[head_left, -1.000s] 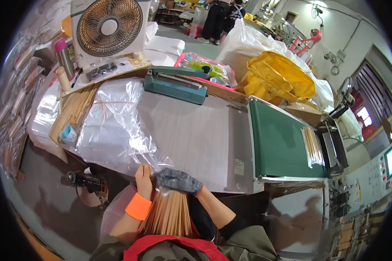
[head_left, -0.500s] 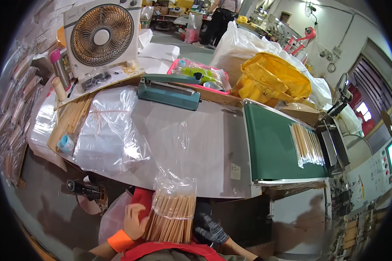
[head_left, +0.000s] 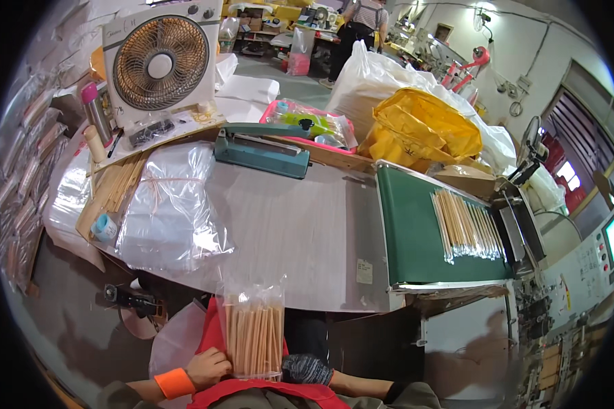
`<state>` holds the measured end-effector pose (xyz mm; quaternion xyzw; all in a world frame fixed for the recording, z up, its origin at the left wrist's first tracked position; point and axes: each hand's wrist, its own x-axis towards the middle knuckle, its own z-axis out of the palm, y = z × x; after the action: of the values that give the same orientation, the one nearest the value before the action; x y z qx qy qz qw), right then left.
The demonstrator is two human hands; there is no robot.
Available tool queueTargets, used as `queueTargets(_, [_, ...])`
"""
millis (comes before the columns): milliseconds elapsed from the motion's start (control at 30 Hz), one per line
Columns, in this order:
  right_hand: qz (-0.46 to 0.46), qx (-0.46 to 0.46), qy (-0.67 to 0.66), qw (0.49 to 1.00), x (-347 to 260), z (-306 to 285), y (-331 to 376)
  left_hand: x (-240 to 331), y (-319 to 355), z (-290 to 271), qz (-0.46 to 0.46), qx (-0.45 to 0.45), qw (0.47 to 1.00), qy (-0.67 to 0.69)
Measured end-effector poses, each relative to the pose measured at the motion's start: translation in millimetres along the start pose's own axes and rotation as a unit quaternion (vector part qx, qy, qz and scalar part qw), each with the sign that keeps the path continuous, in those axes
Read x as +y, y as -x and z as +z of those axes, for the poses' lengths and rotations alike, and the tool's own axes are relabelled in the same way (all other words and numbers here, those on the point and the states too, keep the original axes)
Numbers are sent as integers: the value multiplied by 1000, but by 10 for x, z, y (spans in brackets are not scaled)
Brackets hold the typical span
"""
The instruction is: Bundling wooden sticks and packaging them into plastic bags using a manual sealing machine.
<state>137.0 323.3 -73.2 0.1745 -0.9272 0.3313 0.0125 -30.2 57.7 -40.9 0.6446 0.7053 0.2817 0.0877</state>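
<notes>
A clear plastic bag packed with thin wooden chopsticks (head_left: 254, 334) stands nearly upright in my lap, its loose top reaching the table's front edge. My left hand (head_left: 209, 368), with an orange band at the wrist, is closed at the bag's lower left edge. On the other side, my right hand (head_left: 307, 369) in a dark grey knit glove is curled against the lower right edge; its fingertips are hidden. Red cloth (head_left: 213, 327) lies behind and below the bag.
A green conveyor belt (head_left: 409, 232) on the right carries a row of wrapped chopsticks (head_left: 467, 225). Stacked clear bags (head_left: 174, 204) lie on the table's left. Behind stand a teal bag sealer (head_left: 262, 153), a box fan (head_left: 160, 65) and a yellow sack (head_left: 423, 129). A person (head_left: 358, 31) stands far back.
The bag has shifted left and stands straighter, its top less stretched over the table. Both hands have closed in on its lower edges. More wrapped chopsticks show on the belt.
</notes>
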Motion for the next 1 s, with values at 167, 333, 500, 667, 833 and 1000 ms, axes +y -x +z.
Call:
queueTargets(167, [-74,218,320,919,-227,-1291,-804,16,-1026,-876,-40,245,969,-1])
queueTargets(333, [-36,334,221,916,-48,-2236,-1518,-163,-1852,-1811,-57,331,942,-18])
queueTargets(500, [49,44,385,921,41,-2392,-1584,-467,-1883,-1973,52,146,957,-247])
queueTargets(667, [-187,227,387,874,-274,-3305,-1648,60,-2013,-2864,85,326,915,-223])
queueTargets(833, [68,81,423,900,-328,-3562,-1703,-248,-2126,-2719,23,161,987,0])
queueTargets(1000, [-169,256,280,910,-496,-3224,-2143,-165,-2285,-2401,-74,175,913,362])
